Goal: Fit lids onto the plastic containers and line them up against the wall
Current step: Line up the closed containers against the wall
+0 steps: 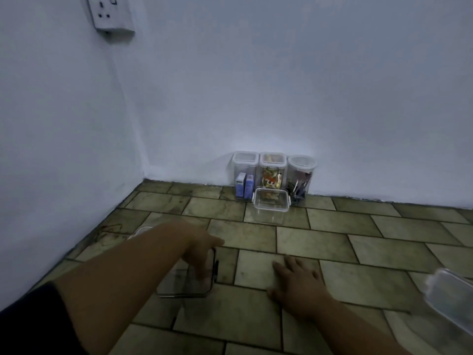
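Three lidded clear containers stand in a row against the far wall: one with blue boxes [244, 175], one with colourful packets [272, 172], and a round one with dark clips [300, 175]. A low lidded clear container [271, 204] sits on the floor in front of them. My left hand [202, 252] reaches over a clear open container [186, 280] near me, fingers spread on its rim. My right hand [298, 280] lies flat on the tiles, holding nothing. A clear lid or container [453, 298] lies at the right edge.
The floor [358, 239] is stone-pattern tile. White walls meet in a corner at the left [143, 172]. A wall socket [110, 14] sits high on the left wall. Another clear rim [143, 230] shows behind my left forearm.
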